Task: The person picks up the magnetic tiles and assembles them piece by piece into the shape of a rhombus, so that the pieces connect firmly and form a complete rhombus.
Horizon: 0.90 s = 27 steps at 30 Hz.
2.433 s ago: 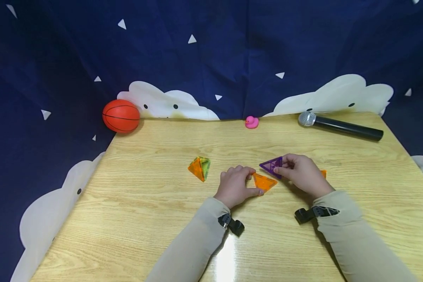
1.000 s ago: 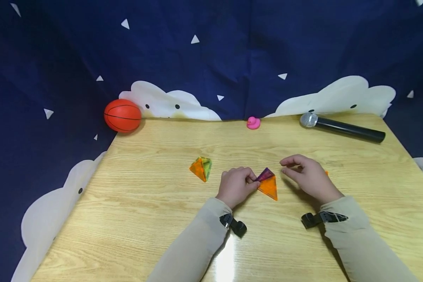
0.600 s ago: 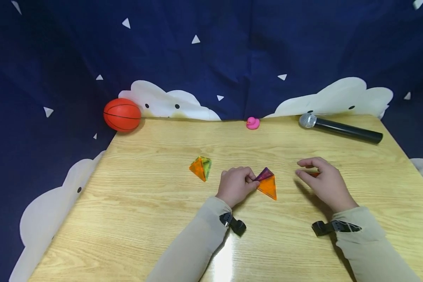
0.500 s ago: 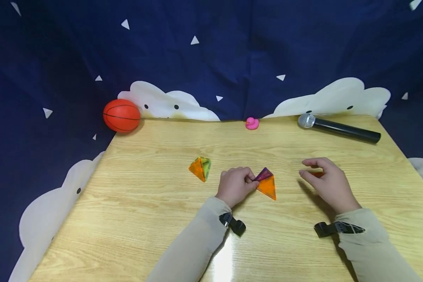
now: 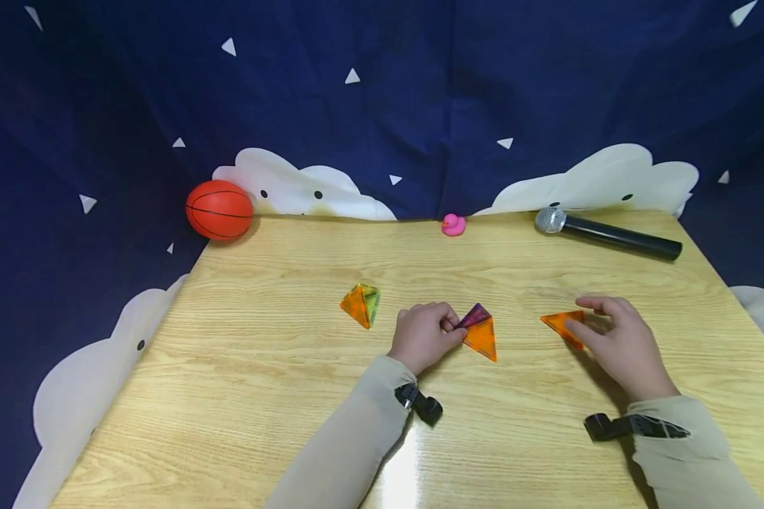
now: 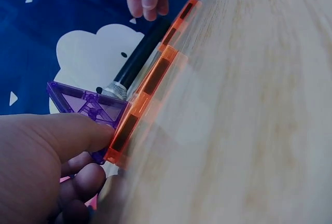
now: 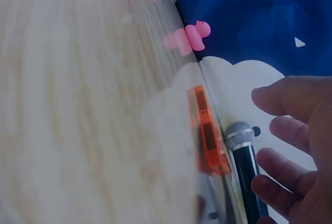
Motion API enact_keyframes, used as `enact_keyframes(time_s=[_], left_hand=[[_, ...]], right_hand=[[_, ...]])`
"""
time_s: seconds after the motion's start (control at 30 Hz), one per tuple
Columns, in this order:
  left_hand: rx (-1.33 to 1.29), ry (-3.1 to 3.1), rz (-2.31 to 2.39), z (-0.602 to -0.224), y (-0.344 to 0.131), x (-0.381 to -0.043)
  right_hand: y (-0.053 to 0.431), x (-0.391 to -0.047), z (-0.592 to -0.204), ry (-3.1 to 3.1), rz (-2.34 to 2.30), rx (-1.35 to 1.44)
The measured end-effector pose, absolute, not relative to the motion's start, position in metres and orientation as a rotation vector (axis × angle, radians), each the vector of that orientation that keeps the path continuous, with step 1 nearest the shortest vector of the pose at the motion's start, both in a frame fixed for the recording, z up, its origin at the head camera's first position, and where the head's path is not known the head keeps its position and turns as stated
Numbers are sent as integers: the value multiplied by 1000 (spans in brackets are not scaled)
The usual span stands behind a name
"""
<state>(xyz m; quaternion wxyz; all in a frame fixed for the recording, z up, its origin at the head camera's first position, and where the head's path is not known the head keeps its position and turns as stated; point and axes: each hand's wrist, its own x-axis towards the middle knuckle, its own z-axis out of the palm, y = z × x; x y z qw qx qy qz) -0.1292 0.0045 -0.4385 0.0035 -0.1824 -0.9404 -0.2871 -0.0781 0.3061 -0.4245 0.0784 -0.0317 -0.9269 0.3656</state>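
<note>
Between thumb and fingers, my left hand (image 5: 423, 337) pinches a purple triangular magnetic tile (image 6: 85, 102). It stands tilted up along one edge of an orange triangular tile (image 5: 482, 342), which lies on the table. In the head view my right hand (image 5: 625, 351) hovers over a second orange triangular tile (image 5: 555, 323), thumb overlapping it. The right wrist view has that hand's fingers parted, above the flat tile (image 7: 208, 133) and holding nothing. Left of my left hand sits a small pointed shape of orange and yellow-green tiles (image 5: 356, 305).
At the table's back edge are a red toy basketball (image 5: 219, 210), a pink rubber duck (image 5: 453, 225) and a black microphone (image 5: 617, 237). A dark blue curtain (image 5: 395, 92) with white clouds hangs behind the wooden table (image 5: 229, 396).
The purple tile was set against the orange one and my right hand let it go, then moved right over the other orange tile. My left hand shifted its pinch to the purple tile.
</note>
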Motion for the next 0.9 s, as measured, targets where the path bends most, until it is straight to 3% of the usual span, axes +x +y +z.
enact_keyframes(time_s=[0.9], left_hand=[[-571, -2957, -898, -440, 5, -130]], right_hand=[[317, -82, -439, -2893, 1003, 21]])
